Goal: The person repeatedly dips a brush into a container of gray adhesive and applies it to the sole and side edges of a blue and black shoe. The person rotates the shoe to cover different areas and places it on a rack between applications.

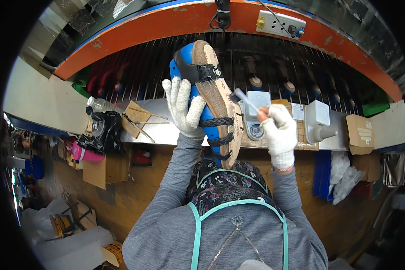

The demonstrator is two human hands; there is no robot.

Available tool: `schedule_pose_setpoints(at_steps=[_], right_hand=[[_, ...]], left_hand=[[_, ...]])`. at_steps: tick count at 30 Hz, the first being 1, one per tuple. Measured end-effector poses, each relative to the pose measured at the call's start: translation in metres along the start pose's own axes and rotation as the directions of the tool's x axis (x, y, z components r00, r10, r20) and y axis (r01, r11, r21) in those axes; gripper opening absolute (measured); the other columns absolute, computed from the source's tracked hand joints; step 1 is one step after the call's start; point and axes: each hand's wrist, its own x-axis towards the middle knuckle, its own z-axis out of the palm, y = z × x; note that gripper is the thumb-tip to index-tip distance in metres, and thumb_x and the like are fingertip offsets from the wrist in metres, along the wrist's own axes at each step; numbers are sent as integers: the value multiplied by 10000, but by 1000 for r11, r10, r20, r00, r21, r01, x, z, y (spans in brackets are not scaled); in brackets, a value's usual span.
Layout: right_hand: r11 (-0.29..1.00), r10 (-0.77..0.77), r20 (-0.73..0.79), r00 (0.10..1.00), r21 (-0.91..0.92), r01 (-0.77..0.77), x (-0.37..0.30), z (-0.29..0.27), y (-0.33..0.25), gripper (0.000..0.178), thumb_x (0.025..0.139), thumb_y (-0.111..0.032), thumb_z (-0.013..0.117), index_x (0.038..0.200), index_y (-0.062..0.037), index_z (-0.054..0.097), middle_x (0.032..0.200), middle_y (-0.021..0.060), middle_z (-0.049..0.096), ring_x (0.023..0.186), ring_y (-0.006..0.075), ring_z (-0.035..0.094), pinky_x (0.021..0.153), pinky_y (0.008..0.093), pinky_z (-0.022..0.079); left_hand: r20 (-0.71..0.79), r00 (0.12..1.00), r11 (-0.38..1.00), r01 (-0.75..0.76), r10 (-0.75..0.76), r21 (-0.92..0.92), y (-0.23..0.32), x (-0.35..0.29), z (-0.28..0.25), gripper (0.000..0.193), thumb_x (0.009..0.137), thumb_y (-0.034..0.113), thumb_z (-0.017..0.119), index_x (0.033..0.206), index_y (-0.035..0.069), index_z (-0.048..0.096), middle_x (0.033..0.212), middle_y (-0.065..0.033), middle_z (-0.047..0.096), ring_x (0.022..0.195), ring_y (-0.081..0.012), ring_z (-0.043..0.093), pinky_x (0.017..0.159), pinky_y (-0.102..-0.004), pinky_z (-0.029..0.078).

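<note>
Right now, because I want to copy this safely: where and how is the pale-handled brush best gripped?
Probably by the lower end of its pale handle, coming from the right, as the right hand does: the slim handle slants down and rightward from the dark tip near the sole, so a hold there stays off that tip.

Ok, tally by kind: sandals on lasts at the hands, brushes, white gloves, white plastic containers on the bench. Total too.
Strappy sandal on blue last: 1
Dark-tipped brush: 1
White gloves: 2
White plastic containers: 2
Total: 6
</note>
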Motion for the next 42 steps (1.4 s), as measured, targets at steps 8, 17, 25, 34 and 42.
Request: schedule_pose_setpoints(at_steps=[8, 17, 25, 34, 42], right_hand=[[966, 251, 85, 964, 47, -256, -56, 1, -9, 137, 910, -64, 669, 992, 35, 712, 843, 16, 581, 678, 71, 513, 612, 237, 410], [992, 86, -9, 996, -88, -87, -44, 19, 5, 138, 886, -61, 713, 986, 34, 726, 852, 35, 564, 679, 82, 517, 593, 239, 412], [848, -311, -68, 948, -471, 244, -13, 20, 7, 115, 815, -54, 756, 926, -27, 756, 915, 88, 660, 682, 178, 557, 640, 315, 452], [992, 122, 106, 987, -29, -119, -33, 8, 12, 99, 862, -34, 701, 943, 15, 727, 879, 47, 591, 666, 95, 525, 561, 270, 426], [943, 334, 107, 937, -47, -330, -57, 8, 9, 177, 924, -112, 682, 1013, 36, 724, 829, 10, 534, 685, 75, 484, 598, 253, 383]], left_hand=[[88, 992, 988, 76, -88, 134, -6, -17, 0, 442, 850, 256, 746, 1238, 192, 544, 1417, -187, 522, 1397, -405, 434, 1164, -681, 236], [113, 987, 988, 102, -115, 115, -6, -30, 1, 506, 847, 252, 747, 1300, 216, 525, 1452, -177, 503, 1407, -409, 424, 1163, -688, 226], [131, 986, 990, 84, -100, 117, -10, -30, -2, 522, 838, 221, 744, 1313, 224, 528, 1446, -172, 510, 1403, -404, 432, 1165, -686, 226], [155, 977, 982, 122, -144, 141, -15, -36, 0, 554, 819, 239, 758, 1332, 204, 551, 1440, -175, 528, 1391, -395, 450, 1159, -659, 243], [221, 944, 959, 202, -245, 201, -12, -53, 6, 567, 785, 240, 775, 1320, 187, 596, 1431, -167, 552, 1358, -385, 491, 1155, -651, 243]])
